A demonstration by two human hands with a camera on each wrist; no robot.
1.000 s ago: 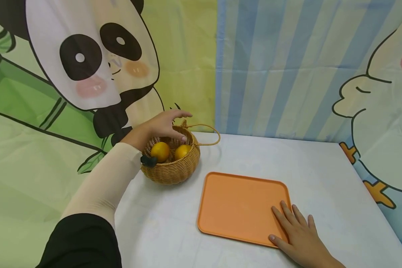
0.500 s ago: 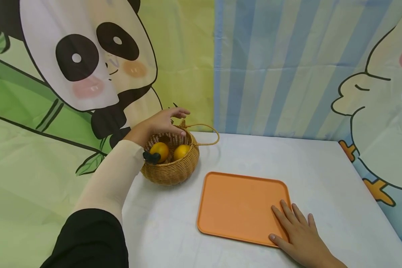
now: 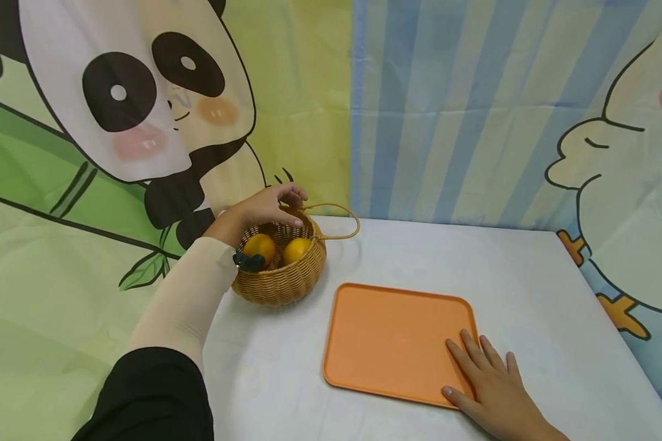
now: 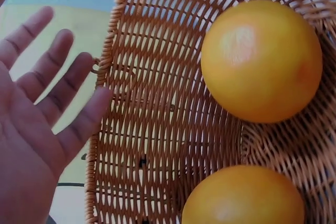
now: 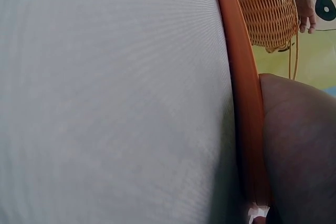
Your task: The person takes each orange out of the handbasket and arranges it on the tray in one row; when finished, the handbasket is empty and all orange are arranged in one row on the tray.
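A round wicker basket [image 3: 281, 289] stands on the table at the left in the head view, with two oranges [image 4: 262, 61] inside. My left hand [image 3: 265, 207] is over the far side of the basket, above the fruit and holding nothing. In the left wrist view its loosely spread fingers [image 4: 63, 85] are right at the woven rim. An orange rectangular tray [image 3: 391, 343] lies flat nearer to me. My right hand [image 3: 493, 383] rests on the tray's right edge with its fingers spread, thumb near the front corner.
The basket's thin loop handle [image 3: 357, 223] sticks out to the right over the white table [image 3: 535, 294]. Behind the table hangs a curtain [image 3: 447, 110] with stripes and cartoon animals. A small black device [image 3: 249, 262] sits at my left wrist.
My left hand has shifted slightly left over the basket, and its fingers have bent downward a little. The right hand and the tray have stayed in place.
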